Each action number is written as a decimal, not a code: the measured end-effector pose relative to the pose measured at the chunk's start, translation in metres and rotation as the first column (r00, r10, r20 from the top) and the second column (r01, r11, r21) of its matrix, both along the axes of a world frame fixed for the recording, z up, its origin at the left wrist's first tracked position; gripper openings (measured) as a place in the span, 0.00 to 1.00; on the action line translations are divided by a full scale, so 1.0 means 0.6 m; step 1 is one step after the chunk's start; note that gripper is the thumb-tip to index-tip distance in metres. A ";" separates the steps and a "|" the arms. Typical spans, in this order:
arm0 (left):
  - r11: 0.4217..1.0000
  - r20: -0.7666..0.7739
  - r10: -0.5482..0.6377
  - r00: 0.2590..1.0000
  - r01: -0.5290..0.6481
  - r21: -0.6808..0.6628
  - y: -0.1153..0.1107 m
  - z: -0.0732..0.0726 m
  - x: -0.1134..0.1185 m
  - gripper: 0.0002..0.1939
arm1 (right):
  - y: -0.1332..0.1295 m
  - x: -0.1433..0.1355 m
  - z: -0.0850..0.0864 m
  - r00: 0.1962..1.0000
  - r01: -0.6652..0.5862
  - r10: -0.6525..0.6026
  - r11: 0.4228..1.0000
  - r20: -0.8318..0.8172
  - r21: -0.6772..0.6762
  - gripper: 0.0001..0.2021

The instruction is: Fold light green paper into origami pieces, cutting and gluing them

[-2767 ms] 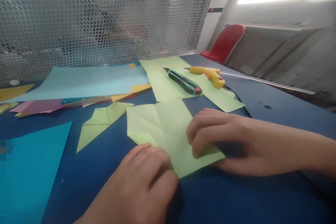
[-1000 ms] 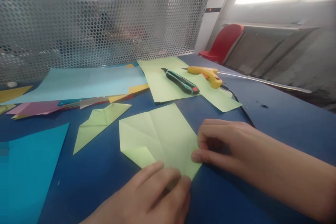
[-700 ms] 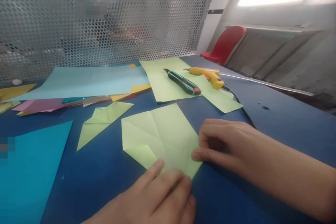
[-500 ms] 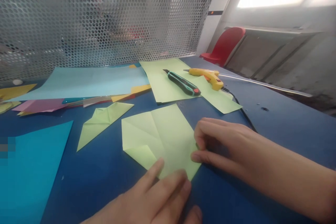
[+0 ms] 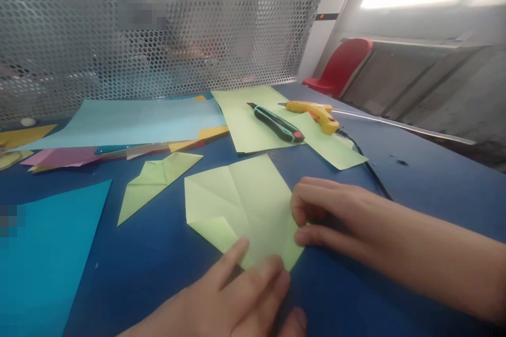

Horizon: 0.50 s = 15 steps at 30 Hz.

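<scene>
A creased light green sheet of paper (image 5: 253, 195) lies on the blue table, its lower left corner folded inward. My left hand (image 5: 245, 295) rests on its near edge with fingers spread, pressing the paper down. At the sheet's right edge, my right hand (image 5: 328, 210) is closed, with thumb and curled fingers pinching the paper's edge. Left of the sheet sits a smaller folded green paper piece (image 5: 158, 181) with creases along its top.
Behind the sheet, a utility knife (image 5: 279, 124) and a yellow glue gun (image 5: 314, 113) with a black cord lie on green papers (image 5: 241, 126). Blue paper (image 5: 59, 258) is at the left, a pale blue sheet (image 5: 138, 124) farther back. A perforated metal panel (image 5: 237, 21) borders the table.
My right thumb has slid slightly to the right along the paper's edge. The left hand stays almost in place on the sheet, and the view has shifted a little.
</scene>
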<state>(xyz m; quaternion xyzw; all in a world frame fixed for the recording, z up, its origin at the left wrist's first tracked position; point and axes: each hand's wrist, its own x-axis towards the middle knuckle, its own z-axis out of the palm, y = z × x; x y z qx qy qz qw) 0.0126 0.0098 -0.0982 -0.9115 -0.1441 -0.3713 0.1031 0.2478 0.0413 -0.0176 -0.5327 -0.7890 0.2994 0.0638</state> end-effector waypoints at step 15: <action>0.989 -0.078 0.062 0.995 -0.071 -0.129 0.013 0.060 -0.027 0.15 | 0.038 0.039 0.019 0.872 -0.447 0.465 0.884 -0.154 0.138 0.11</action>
